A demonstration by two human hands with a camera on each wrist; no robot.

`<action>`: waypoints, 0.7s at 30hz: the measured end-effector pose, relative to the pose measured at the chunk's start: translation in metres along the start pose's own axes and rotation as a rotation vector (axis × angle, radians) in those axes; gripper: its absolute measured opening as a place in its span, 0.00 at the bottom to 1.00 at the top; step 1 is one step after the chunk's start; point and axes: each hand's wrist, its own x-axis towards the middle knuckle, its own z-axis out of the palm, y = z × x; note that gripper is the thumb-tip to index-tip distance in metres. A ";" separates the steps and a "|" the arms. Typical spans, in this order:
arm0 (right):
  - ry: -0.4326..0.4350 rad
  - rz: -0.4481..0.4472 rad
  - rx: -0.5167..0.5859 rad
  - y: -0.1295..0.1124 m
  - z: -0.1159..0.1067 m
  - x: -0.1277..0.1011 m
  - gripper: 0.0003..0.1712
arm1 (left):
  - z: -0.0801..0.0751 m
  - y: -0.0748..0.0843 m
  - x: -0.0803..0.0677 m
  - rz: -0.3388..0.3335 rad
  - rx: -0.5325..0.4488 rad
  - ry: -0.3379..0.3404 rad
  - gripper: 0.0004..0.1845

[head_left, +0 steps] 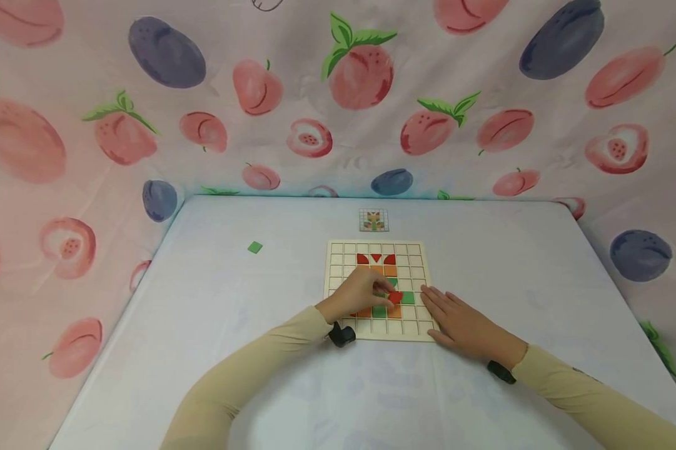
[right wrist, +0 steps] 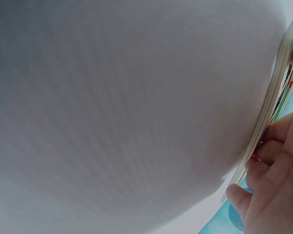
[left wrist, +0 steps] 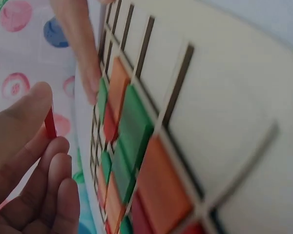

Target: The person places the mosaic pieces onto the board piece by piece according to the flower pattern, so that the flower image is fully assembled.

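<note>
red piece (head_left: 395, 297) pinched at left hand (head_left: 356, 292) fingertips, over grid board (head_left: 419, 251); right hand (head_left: 463, 324) flat beside

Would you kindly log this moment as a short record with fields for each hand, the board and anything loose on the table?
left hand: pinches a red piece over the grid board
right hand: lies flat, fingers straight, on the board's right edge
board: holds red, orange and green tiles in its middle columns
loose tile: green tile apart, to the board's left
pattern card: beyond the board's far edge
surface: pale table
</note>
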 end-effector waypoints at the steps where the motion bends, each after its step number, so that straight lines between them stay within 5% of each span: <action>1: -0.001 -0.001 0.002 0.000 0.000 0.000 0.40 | 0.003 0.001 0.002 -0.002 0.005 -0.008 0.14; 6: 0.039 -0.022 0.002 0.000 0.000 -0.001 0.39 | 0.016 0.005 0.008 -0.021 0.017 -0.030 0.14; 21: 0.031 -0.022 0.003 0.000 0.000 0.000 0.40 | 0.031 0.013 0.016 0.061 0.189 -0.050 0.12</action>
